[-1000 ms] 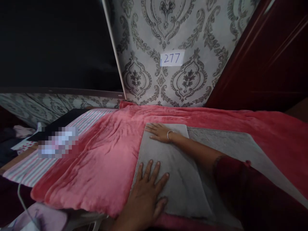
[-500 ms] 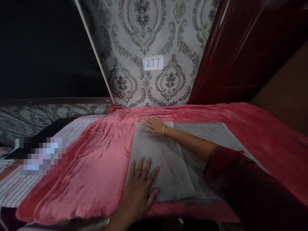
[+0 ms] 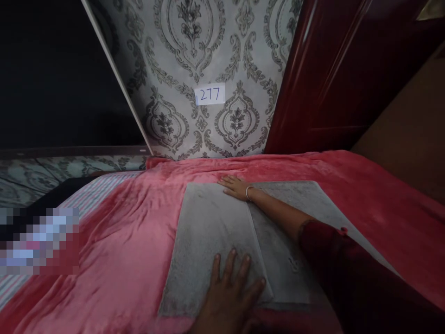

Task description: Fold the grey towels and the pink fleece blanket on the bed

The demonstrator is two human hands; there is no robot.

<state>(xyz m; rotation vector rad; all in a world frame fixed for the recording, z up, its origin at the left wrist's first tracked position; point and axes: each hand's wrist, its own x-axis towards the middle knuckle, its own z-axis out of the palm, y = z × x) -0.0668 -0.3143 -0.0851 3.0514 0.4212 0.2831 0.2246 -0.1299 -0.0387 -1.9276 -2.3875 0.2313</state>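
Lying palm down on the near part of the grey cloth (image 3: pixel 208 232), the left hand (image 3: pixel 229 297) has its fingers fanned apart and gripping nothing; its thumb is too dark to make out. The cloth sits flat on the pink-red blanket (image 3: pixel 139 241), a lighter upper layer covering the left part of a darker one, so the broad palm probably serves to flatten the layers without bunching them. Farther off, the right hand (image 3: pixel 236 188), wearing a pale bracelet (image 3: pixel 248 193), reaches across to the cloth's far edge, fingers outstretched, slightly apart and pinching nothing. Placed at opposite ends, the two hands seemingly spread pressure along the upper layer. Beyond the blanket, at left, lies a striped cloth (image 3: pixel 92 190); behind stand a dark screen (image 3: pixel 62 79), a dark-red panel (image 3: pixel 330 83) and the patterned wall (image 3: pixel 194 55), bearing a label (image 3: pixel 210 94) reading 277.
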